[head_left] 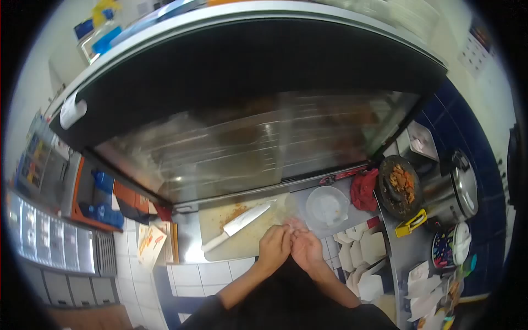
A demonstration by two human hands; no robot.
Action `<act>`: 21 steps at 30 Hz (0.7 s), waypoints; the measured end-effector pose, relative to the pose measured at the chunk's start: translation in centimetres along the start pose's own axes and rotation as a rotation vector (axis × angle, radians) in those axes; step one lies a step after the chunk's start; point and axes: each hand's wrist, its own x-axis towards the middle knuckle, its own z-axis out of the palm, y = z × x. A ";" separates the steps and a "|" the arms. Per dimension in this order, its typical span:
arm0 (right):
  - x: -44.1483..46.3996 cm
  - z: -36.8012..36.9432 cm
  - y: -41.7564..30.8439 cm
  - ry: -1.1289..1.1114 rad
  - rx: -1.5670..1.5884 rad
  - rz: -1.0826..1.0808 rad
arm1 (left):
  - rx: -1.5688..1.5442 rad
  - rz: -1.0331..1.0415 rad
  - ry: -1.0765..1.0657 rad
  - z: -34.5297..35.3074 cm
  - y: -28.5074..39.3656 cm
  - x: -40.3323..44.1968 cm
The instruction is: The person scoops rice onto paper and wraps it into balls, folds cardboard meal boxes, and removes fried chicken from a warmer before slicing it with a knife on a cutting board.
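Head view shows the knife [242,219] aimed diagonally away rightward, left hand [274,247] curled closed, right hand [307,249] partly open.

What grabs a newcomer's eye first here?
Probably the big white-handled knife, lying diagonally on the stained cutting board. Just right of it, the left hand and right hand meet at the fingers. Then the orange-brown food in a dark pan, right of the red cloth.
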 end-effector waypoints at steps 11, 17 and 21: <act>2.9 -5.9 -3.3 0.028 0.084 0.053 | 0.131 0.313 -0.165 4.3 3.3 0.8; 3.2 -6.0 -7.0 0.248 -0.019 0.044 | -0.064 0.182 -0.282 7.5 4.0 0.8; 3.8 -5.0 -11.7 0.257 -0.144 -0.132 | -0.258 0.125 -0.611 8.0 6.2 1.8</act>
